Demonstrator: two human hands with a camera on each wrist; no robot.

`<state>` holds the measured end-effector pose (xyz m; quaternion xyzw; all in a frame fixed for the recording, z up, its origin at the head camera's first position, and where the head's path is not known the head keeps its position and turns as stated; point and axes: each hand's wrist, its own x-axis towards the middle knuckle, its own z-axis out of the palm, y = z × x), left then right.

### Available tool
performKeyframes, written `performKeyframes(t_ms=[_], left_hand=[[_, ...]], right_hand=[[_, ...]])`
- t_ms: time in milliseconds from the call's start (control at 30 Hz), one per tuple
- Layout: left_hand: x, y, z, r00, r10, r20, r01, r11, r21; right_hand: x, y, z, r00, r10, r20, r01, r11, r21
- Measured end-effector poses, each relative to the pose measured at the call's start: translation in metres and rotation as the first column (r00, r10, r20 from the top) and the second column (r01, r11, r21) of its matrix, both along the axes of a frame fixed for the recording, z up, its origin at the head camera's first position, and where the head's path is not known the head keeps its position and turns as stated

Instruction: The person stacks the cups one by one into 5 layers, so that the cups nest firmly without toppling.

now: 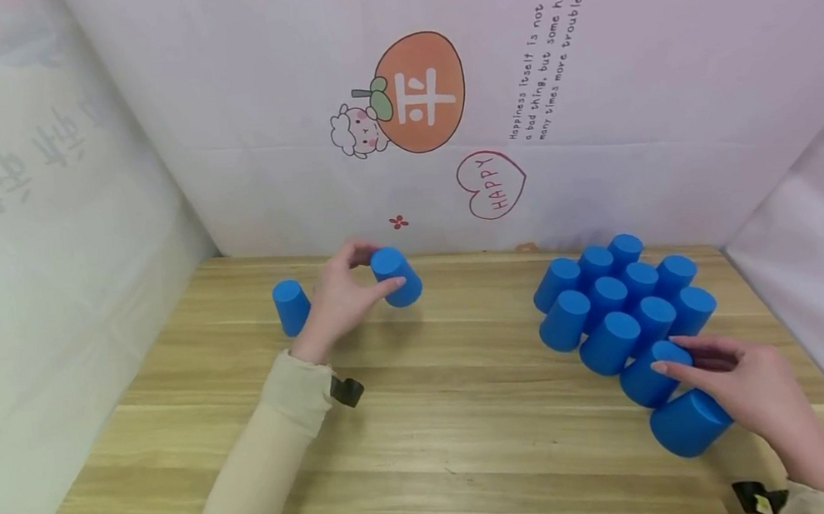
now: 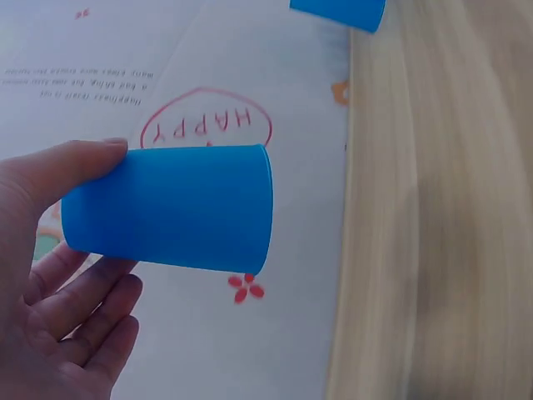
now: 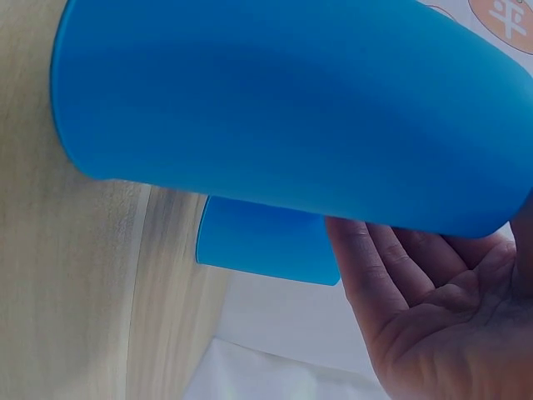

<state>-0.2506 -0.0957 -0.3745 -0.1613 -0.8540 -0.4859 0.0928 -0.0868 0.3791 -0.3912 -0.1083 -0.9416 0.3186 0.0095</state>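
My left hand (image 1: 344, 297) holds a blue cup (image 1: 397, 277), bottom up, between thumb and fingers; the left wrist view shows the same cup (image 2: 171, 208) raised off the table. Another inverted blue cup (image 1: 292, 307) stands beside the left wrist. On the right, my right hand (image 1: 753, 389) has its thumb and fingers around the upper part of a blue cup (image 1: 654, 376). Nearer the table's front is one more cup (image 1: 689, 424), partly behind that hand. In the right wrist view a large cup (image 3: 283, 108) hides part of the hand (image 3: 433, 308).
Several inverted blue cups (image 1: 612, 343) stand close together at the right of the wooden table (image 1: 433, 456). A printed white cloth (image 1: 256, 139) hangs behind the table, with white cloth at both sides.
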Motion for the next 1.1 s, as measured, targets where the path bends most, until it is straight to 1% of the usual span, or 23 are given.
performKeyframes(t_ms=[100, 200, 300, 400, 500, 733, 900, 1100], left_hand=[[-0.004, -0.012, -0.001, 0.999, 0.032, 0.007, -0.032, 0.999, 0.008], [-0.008, -0.022, -0.005, 0.998, 0.057, 0.003, -0.057, 0.998, 0.003], [-0.011, -0.029, -0.011, 0.997, 0.074, -0.016, -0.074, 0.997, -0.033], [-0.013, -0.033, -0.016, 0.996, 0.076, -0.043, -0.08, 0.993, -0.082], [-0.013, -0.036, -0.021, 0.996, 0.074, -0.049, -0.079, 0.989, -0.125], [-0.016, -0.04, -0.033, 0.996, 0.083, -0.027, -0.087, 0.974, -0.207], [-0.018, -0.04, -0.037, 0.995, 0.087, -0.042, -0.095, 0.966, -0.24], [-0.019, -0.039, -0.039, 0.996, 0.072, -0.044, -0.081, 0.959, -0.27]], right_hand=[[0.0, 0.0, 0.0, 1.0, 0.001, -0.004, -0.002, 1.0, -0.003], [0.0, 0.0, -0.001, 1.0, 0.002, -0.009, -0.002, 1.0, -0.004], [0.0, -0.001, -0.001, 1.0, -0.001, -0.004, 0.0, 1.0, -0.005], [0.0, -0.001, -0.001, 1.0, -0.001, 0.003, 0.001, 1.0, -0.007], [0.0, -0.001, -0.001, 1.0, 0.0, 0.001, 0.0, 1.0, -0.008], [0.001, -0.002, -0.001, 1.0, 0.013, -0.004, -0.013, 1.0, -0.012], [0.002, -0.003, 0.0, 0.999, 0.038, -0.021, -0.039, 0.999, -0.025], [0.002, -0.002, 0.002, 0.998, 0.047, -0.032, -0.048, 0.999, -0.024]])
